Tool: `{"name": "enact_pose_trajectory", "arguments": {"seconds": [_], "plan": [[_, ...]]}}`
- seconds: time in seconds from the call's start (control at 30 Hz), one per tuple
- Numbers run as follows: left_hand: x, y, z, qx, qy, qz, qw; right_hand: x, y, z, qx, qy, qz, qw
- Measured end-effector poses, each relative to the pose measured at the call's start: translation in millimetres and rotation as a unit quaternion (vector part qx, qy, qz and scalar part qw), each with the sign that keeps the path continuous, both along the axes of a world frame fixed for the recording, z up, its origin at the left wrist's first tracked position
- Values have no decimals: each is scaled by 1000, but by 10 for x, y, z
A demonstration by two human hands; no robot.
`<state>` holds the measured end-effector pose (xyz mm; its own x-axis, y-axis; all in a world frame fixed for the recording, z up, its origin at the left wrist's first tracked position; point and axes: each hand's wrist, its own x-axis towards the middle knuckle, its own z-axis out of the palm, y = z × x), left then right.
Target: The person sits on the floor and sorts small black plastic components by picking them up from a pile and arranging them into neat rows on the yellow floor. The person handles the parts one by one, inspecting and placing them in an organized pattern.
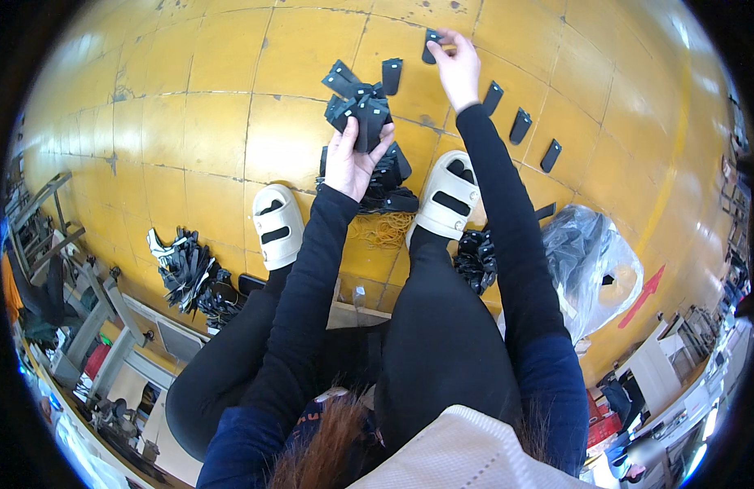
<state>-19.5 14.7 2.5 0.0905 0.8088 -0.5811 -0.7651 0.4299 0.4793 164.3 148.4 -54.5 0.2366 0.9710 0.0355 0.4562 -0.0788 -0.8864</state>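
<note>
Black sleeves [501, 187] outstretched, right fingers [454, 37] pinching a flat piece [428, 55], left fingers [350, 132] clasping a stack [367, 114].

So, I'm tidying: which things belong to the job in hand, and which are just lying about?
Job, apparently:
fanned flat black pieces (left hand);
flat black piece (right hand);
row of separate flat black pieces.

Likely lying about:
crumpled clear plastic bag;
grey barred frame.

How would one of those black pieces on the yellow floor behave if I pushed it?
One such black piece would probably slide rather than roll, since it lies flat. It's likely light: the left hand holds a whole bunch. It looks fairly stiff, its edges straight.
</note>
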Motion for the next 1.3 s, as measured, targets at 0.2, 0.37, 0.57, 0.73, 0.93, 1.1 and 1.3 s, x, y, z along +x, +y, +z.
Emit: {"name": "enact_pose_trajectory", "arguments": {"seconds": [0.2,0.37,0.57,0.73,0.93,1.1,1.3], "plan": [[17,-13,5,14,17,-20,1000,-318,-880,850,-155,162,199,954],[14,-47,-21,13,28,-2,1000,-451,-1116,762,-166,214,157,950],[-56,-41,-93,-12,15,32,999,-236,-1071,555,-116,285,-24,951],[-67,-26,-114,-32,12,18,999,206,-1166,-207,-223,-44,22,974],[65,-28,7,-21,34,-26,999,124,-1290,-66,-97,-255,44,961],[167,-46,41,-6,22,-38,999,-83,-1263,652,15,36,31,999],[292,-89,81,-20,10,-41,999,-225,-1358,858,-18,89,76,993]]}}
